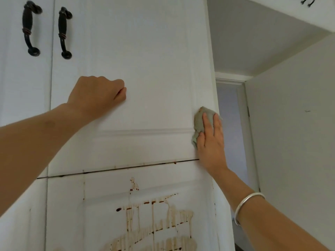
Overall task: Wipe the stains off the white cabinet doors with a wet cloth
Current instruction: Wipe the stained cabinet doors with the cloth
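Your right hand presses the grey-green cloth flat, fingers spread, at the upper door's right edge; left hand braces, fist closed, empty. Wipe downward toward the brown stains on the lower door, keeping firm pressure.

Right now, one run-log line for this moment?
right hand: pressing cloth on upper door right edge | left hand: fist on panel | lower door stains: unwiped
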Motion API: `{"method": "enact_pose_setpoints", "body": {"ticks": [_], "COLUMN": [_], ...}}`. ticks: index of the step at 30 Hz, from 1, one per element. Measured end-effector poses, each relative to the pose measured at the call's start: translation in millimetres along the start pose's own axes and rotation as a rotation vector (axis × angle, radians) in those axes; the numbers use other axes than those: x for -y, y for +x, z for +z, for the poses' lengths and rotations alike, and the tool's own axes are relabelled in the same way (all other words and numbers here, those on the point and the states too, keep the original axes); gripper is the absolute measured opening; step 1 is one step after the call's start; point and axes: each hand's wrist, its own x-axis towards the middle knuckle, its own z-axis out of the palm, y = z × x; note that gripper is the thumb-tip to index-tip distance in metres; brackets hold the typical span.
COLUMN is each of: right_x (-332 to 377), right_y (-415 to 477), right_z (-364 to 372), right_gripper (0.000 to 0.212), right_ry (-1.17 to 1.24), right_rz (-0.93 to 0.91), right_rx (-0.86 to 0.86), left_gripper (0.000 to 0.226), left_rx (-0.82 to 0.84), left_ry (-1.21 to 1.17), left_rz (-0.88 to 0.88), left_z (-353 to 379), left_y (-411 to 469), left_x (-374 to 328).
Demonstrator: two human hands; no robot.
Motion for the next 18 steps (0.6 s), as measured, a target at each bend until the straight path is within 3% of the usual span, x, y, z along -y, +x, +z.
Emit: {"method": "enact_pose_setpoints", "body": {"ticks": [3, 6, 9, 13, 15, 18], "right_x": [2.7, 9.4, 12.6, 25.6, 48.9, 89.0], "right_y": [-9.8, -26.2, -50.2, -37.6, -28.4, -29.9], "right_z": [-6.9, -20.2, -40.3, -85.4, -101.2, -107.6], "right_gripper": [0.052, 0.063, 0.072, 0.056, 0.050, 0.039], "right_ry": [0.036, -0.113, -0.344, -0.501, -0.210, 0.396], "right_rz": [0.068, 0.126, 0.023, -0.072, 0.105, 0.408], "right_rx": [0.032, 0.198, 0.393, 0.685, 0.796, 0.775], "left_gripper": [0.032, 0.030, 0.035, 0.038, 0.038, 0.026], "left_rx": [0.026, 0.055, 0.165, 0.266, 0.299, 0.458], "left_ry": [-0.009, -0.038, -0.089, -0.201, -0.332, -0.827], "left_rz": [0.009, -0.030, -0.104, -0.090, -0.089, -0.232], "left_z": [-2.5, -3.5, -7.6, -18.6, -26.2, -38.6], "left_y": [-11.0, -15.8, -26.0, -51.1, -65.9, -83.2], "left_x": [-5.1, -9.2, -21.2, -46.9, -60.4, -79.4]}}
